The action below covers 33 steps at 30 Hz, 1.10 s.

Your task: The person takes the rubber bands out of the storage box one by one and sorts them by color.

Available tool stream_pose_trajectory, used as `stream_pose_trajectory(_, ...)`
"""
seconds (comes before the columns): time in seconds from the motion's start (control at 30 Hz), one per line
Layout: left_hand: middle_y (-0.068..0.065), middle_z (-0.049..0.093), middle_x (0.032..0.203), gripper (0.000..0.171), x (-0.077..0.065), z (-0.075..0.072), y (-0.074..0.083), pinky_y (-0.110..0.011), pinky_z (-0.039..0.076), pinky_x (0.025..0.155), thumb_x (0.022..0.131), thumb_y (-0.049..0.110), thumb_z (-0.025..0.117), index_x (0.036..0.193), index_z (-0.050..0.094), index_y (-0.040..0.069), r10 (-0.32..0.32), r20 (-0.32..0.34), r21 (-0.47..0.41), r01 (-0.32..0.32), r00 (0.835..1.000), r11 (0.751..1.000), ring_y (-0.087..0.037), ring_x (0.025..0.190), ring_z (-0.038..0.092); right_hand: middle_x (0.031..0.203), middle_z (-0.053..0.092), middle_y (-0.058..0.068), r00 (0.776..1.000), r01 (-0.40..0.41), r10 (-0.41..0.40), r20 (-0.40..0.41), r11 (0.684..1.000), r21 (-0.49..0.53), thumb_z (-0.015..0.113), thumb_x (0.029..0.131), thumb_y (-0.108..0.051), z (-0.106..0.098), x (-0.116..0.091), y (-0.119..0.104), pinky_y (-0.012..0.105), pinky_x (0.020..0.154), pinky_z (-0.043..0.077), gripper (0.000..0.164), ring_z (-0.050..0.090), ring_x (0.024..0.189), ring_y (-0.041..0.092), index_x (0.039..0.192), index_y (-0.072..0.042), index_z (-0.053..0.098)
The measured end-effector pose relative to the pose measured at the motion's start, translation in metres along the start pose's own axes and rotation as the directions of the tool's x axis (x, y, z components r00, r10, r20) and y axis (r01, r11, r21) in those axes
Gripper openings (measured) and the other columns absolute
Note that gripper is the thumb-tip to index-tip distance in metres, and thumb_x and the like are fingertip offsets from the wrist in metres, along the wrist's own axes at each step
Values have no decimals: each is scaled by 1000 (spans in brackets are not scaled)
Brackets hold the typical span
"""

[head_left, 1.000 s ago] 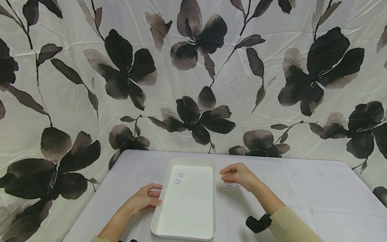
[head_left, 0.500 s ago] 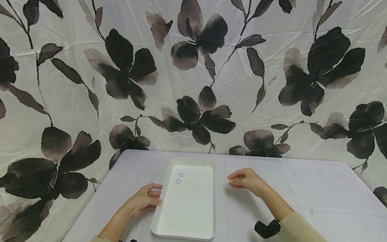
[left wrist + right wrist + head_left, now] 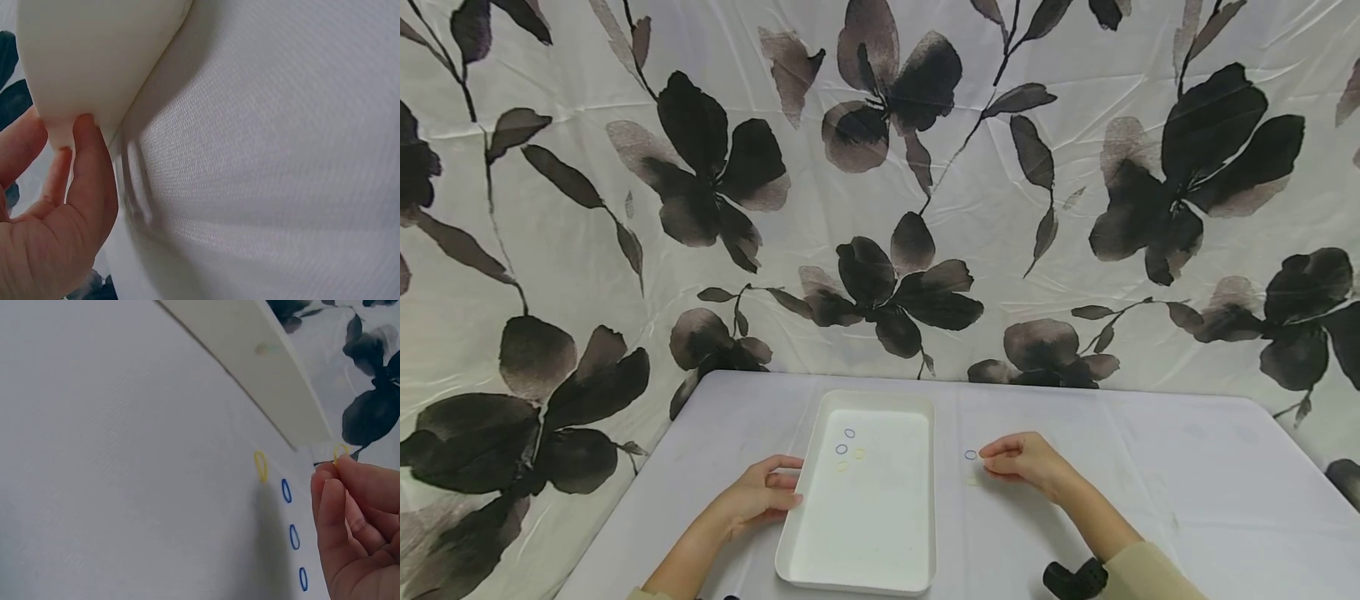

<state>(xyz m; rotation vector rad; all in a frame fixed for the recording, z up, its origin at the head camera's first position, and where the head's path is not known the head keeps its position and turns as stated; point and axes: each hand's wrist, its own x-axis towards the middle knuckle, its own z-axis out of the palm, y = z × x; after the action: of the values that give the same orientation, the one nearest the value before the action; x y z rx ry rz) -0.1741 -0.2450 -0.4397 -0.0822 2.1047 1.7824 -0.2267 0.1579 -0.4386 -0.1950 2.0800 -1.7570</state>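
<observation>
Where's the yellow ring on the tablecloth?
In the head view, the yellow ring lies right of the tray, below a blue ring, near the right hand.

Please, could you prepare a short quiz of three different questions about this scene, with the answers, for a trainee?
1. How many rings lie in the tray?
2. True or false: the left hand touches the tray.
3. Which colour is the ring pinched in the right hand: A blue, B yellow, C red?

Key: 1. Four, two blue and two yellow. 2. True. 3. B.
</observation>
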Motion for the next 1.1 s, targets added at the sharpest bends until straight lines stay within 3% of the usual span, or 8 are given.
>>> stream_pose_trajectory(0.3, -17, 61, 105, 64, -1, 1, 1, -36, 53, 75, 76, -4, 70, 131, 38, -9, -4, -3, 6, 4, 1000, 1000, -23, 87, 63, 90, 69, 10, 1000, -14, 14, -10, 1000, -1, 64, 82, 4, 2, -4, 16, 26, 68, 54, 25, 62, 74, 9, 101, 19, 59)
stream_pose_trajectory(0.63, -17, 61, 104, 64, -1, 1, 1, -36, 53, 74, 76, -6, 69, 131, 37, -9, -8, -17, 5, 8, 1000, 1000, -22, 85, 63, 79, 67, 6, 997, -43, 36, -64, 994, -99, 65, 81, 5, 4, -3, 23, 24, 64, 53, 15, 61, 69, 10, 94, 13, 64)
stream_pose_trajectory(0.93, -19, 60, 105, 64, 0, 2, 0, -37, 54, 73, 77, -7, 69, 132, 37, -9, -15, -31, 3, 15, 999, 1000, -22, 85, 62, 74, 64, 5, 997, 70, -79, -20, 957, -283, 69, 77, 4, 4, 0, 21, 23, 56, 50, 12, 56, 61, 9, 87, 11, 67)
stream_pose_trajectory(1.1, -18, 61, 105, 63, 0, 2, 0, -37, 54, 73, 76, -7, 69, 131, 38, -9, -15, -31, -2, 15, 999, 1000, -23, 86, 63, 70, 63, 3, 995, 86, -97, -16, 935, -343, 70, 76, 4, 5, 0, 17, 22, 51, 46, 9, 51, 57, 9, 83, 8, 68)
